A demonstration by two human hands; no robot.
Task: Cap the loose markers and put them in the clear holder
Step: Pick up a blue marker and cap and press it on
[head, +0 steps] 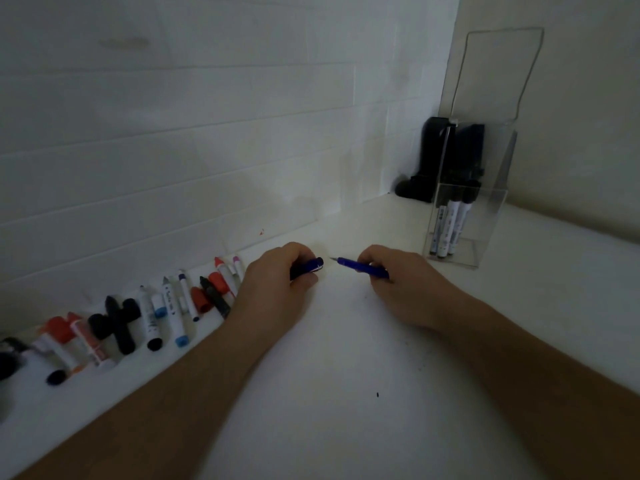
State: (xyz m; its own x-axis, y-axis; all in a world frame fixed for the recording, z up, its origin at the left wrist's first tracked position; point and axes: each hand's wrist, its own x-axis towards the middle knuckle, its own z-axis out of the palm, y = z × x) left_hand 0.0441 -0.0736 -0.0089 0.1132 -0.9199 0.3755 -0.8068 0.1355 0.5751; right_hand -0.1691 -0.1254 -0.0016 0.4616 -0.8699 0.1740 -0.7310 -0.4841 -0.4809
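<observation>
I see my left hand [277, 271] with fingers curled round a blue cap [311, 266], and my right hand [398, 278] pinching the uncapped blue marker [360, 268], tip just short of the cap, left of the clear holder [467, 223] on the desk [346, 375].

A: Both forearms in shot, bare, coming in from the near edge and angling toward the middle of the scene.

B: Left hand [277, 278] sits left of centre, knuckles up, fingers curled under, thumb tucked against the near side.

A: It's gripping something, that fist is closed tight around it.

B: Right hand [391, 282] is just to the right, back of the hand up as well, fingers bent and pinching.

A: The two hands face each other across a small gap, not touching.

B: Wrists are low, close to the counter; whether they rest on it, I can't tell.

A: Left forearm runs long and diagonal from near left; right one enters from near right.
</observation>
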